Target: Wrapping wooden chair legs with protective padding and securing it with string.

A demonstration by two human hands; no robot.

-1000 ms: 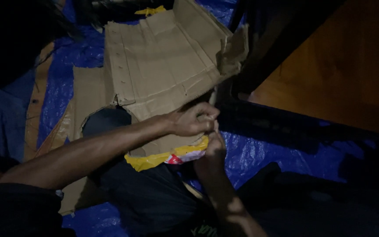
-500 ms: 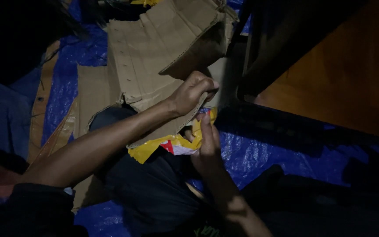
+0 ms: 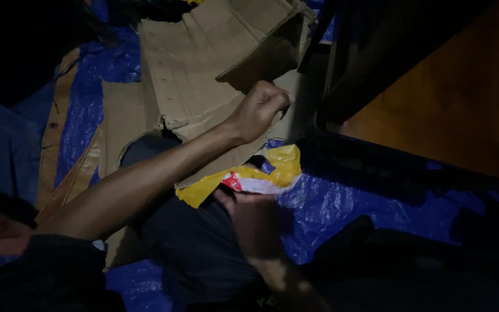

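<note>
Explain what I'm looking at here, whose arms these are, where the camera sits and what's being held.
There is no machine: a person's own bare arms, seen from a camera worn on their head and looking down. The scene is dim. The left hand grips the edge of a flattened cardboard sheet, fingers closed on it. The right hand, lower and in shadow, holds a yellow strip with a red and white patch, hanging off the cardboard's edge. Underneath lies a blue tarp, and a wooden surface shows at the right.
</note>
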